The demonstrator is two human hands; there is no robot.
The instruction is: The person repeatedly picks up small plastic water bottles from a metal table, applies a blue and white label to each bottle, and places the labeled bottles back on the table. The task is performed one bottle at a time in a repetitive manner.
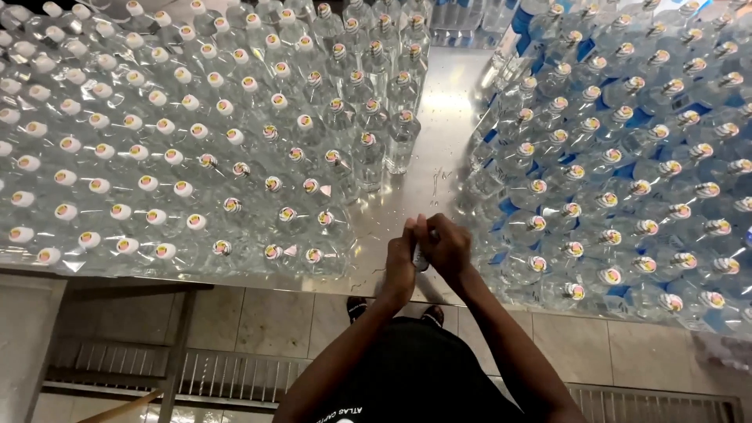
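Steel table (439, 117): one long wet surface, running away from me, bare only in a strip down the middle.

Left block of bottles (180, 141): clear plastic, upright, packed in rows, white caps, no labels showing.

Right block of bottles (627, 172): same kind, upright, most with blue labels, caps carrying a coloured mark.

Tiled floor (266, 321) with a metal drain grate (227, 376), below the table edge.

My left hand (399, 262): fingers curled tight around a small pale object (421, 257).

My right hand (446, 247): fingers closed over the top of the same object, thumb pressing in.

Small pale object: held between both hands, above the near table edge, in the gap between the two blocks. Mostly hidden; I cannot tell what it is.

Step in hand, by my judgement: working this small piece with both hands. Next move likely calls for a steady grip, keeping clear of the crowded bottles on either side.
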